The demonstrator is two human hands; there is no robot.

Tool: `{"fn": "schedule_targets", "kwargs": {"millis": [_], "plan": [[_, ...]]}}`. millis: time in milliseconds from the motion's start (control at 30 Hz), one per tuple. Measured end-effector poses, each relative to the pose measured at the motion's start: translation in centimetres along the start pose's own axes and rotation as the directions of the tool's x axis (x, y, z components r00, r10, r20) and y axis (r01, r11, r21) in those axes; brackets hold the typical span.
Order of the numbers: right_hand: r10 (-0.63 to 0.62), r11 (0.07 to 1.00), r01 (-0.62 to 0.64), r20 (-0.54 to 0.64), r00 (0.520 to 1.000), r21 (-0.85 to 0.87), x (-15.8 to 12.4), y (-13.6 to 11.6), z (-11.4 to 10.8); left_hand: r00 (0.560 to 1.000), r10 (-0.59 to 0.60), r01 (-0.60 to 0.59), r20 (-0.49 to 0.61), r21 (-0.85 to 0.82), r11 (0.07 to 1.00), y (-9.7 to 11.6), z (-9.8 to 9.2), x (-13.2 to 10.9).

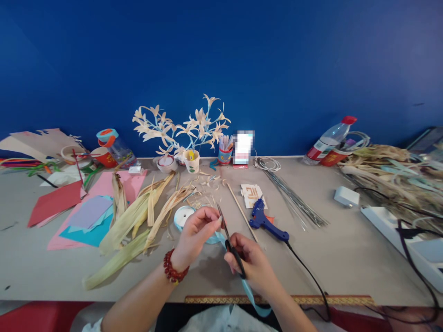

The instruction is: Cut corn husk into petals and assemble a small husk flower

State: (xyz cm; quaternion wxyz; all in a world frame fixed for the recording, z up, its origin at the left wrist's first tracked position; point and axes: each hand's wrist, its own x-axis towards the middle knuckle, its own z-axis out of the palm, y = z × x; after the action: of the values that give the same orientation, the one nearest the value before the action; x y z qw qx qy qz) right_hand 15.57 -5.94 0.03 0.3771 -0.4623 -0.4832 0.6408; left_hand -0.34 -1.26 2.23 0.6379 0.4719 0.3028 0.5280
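Note:
My left hand (199,233), with a red bead bracelet at the wrist, is closed in a pinch over the middle of the table. A light blue ribbon (218,238) runs out from under its fingers, and a small pale bit shows at the fingertips. My right hand (251,263) grips black-handled scissors (233,253), whose blades point up and away beside the left fingertips. More ribbon hangs below the right hand over the table's front edge. Partly behind my left hand lies a white spool (183,216) wound with blue ribbon.
Dried corn husks (134,221) and coloured paper (90,216) lie left. A blue glue gun (266,221), a thin stick (240,212) and metal wires (294,196) lie right. Husk flowers (199,122) stand behind. A power strip (398,240) and bottle (328,140) are at right.

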Motion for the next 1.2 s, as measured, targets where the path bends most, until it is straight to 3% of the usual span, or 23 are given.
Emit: {"fn": "schedule_targets", "kwargs": {"millis": [1200], "plan": [[-0.012,0.995,0.013,0.003,1.000,-0.099,-0.3,-0.6,-2.1,0.996,-0.045,0.042,0.077,0.037,0.998,0.5,0.1,0.0]]}}
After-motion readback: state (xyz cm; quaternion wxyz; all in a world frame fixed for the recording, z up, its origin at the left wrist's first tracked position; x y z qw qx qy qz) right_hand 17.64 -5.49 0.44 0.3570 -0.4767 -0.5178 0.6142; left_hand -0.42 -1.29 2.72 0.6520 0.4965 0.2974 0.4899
